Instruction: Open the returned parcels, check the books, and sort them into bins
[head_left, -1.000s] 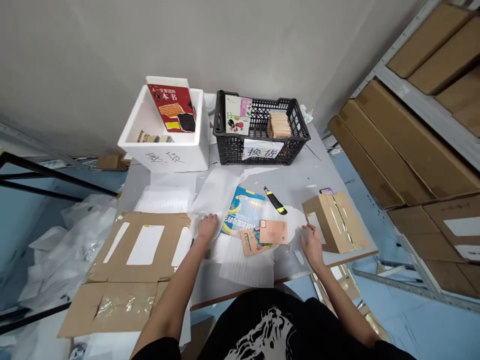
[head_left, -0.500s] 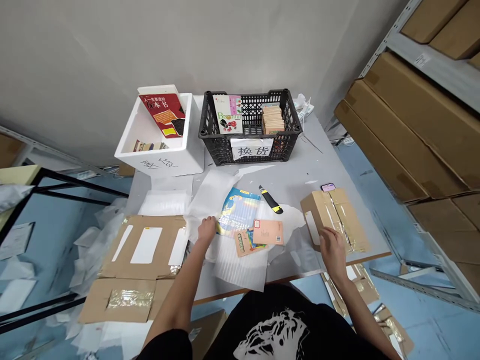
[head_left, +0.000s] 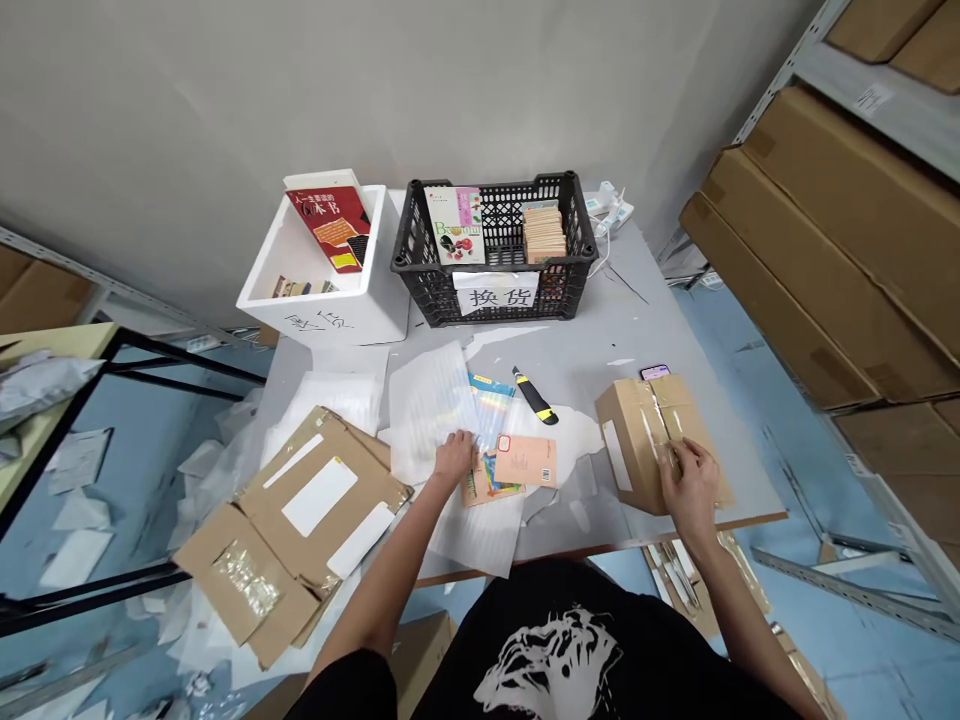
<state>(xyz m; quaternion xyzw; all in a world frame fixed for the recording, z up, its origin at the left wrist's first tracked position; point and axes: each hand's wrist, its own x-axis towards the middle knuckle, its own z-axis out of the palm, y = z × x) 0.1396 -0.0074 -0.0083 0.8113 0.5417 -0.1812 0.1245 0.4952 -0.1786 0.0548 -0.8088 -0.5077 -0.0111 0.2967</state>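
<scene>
Left hand (head_left: 455,456) at foam sheet (head_left: 431,405) partly covering blue book (head_left: 491,388), right hand (head_left: 691,487) atop taped carton (head_left: 652,420) on table (head_left: 577,348) — both curled, cannot tell if either grips; contact apparently steadies sheet and carton.

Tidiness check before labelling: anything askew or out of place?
Yes. The flat carton lies askew, jutting off the table at near left. White scraps litter the floor at left. The foam sheet by the left hand lies skewed, partly over the blue book. The knife lies loose; I can't tell whether its blade is out.
</scene>
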